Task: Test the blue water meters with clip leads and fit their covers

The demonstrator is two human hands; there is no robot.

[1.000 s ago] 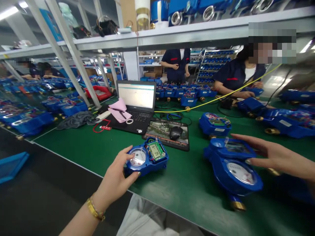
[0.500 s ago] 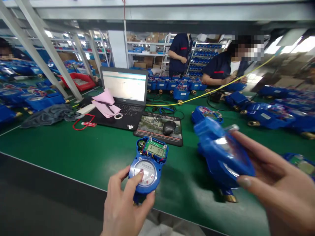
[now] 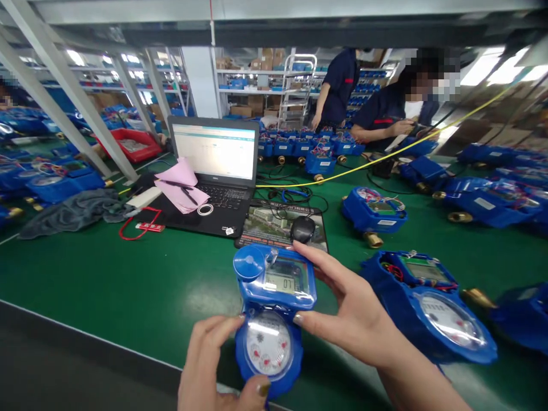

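In the head view a blue water meter with a round white dial is at the bottom middle. A blue cover with a clear window and a round cap sits over its display end; digits show through the window. My left hand is closed around the dial housing, fingertips at its left upper edge and thumb at its lower edge. My right hand grips the cover's right side, fingers at the top corner and thumb at the lower corner. Whether the cover is fully seated I cannot tell.
An uncovered meter lies close to my right forearm, another behind it. A mouse on a printed pad and a laptop with pink paper stand behind. Two co-workers stand or sit across the bench.
My right hand has moved left from the right side, where it held a blurred blue part. The meter's bare display now has the blue cover over it. My left hand stays at the meter.
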